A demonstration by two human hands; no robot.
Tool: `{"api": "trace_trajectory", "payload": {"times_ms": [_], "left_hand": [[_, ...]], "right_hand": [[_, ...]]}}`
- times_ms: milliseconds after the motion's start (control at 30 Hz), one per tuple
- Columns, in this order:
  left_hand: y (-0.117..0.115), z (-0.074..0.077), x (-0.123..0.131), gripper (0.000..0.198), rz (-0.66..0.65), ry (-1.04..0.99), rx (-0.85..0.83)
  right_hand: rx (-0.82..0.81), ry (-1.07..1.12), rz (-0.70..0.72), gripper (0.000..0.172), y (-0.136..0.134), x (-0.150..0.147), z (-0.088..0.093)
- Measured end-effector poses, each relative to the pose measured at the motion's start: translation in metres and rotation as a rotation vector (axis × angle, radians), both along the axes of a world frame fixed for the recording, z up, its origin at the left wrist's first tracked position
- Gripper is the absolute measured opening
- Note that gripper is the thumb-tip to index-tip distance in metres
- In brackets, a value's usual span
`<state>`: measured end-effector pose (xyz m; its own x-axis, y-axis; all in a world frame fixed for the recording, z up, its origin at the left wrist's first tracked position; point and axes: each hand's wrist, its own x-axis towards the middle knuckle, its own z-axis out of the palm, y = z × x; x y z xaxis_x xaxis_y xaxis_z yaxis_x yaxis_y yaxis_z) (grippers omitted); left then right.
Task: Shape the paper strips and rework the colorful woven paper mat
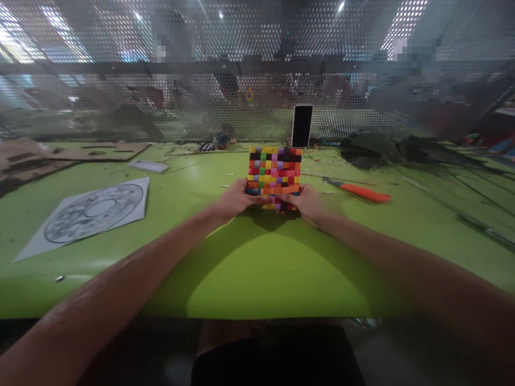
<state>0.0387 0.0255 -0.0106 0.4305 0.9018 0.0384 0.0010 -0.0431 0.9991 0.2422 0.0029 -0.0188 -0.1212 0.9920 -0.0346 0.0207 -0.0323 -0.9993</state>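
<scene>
A woven mat of many-coloured paper strips [275,170] stands tilted up at the middle of the green table [257,268]. My left hand [237,198] pinches its lower left corner, fingers closed on the weave. My right hand [308,202] grips its lower right edge, thumb on the orange strip near the bottom. Both forearms reach straight out from the table's near edge.
An orange-handled cutter [358,191] lies right of the mat. A black phone [302,126] stands upright behind it against a perforated metal screen. A printed sheet with a round pattern [90,213] lies at the left, cardboard pieces [60,155] beyond it, dark scraps [386,147] at the right.
</scene>
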Motion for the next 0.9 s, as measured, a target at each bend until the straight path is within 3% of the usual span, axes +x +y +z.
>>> {"api": "trace_trajectory", "payload": {"times_ms": [333, 900], "left_hand": [[0.0027, 0.0020, -0.0049, 0.051, -0.032, 0.004, -0.023], [0.0005, 0.0000, -0.0047, 0.049, -0.048, -0.009, -0.035]], "right_hand": [[-0.036, 0.010, -0.017, 0.001, 0.0015, -0.0021, 0.0003], [0.006, -0.024, 0.013, 0.005, 0.0005, -0.0012, -0.0011]]}}
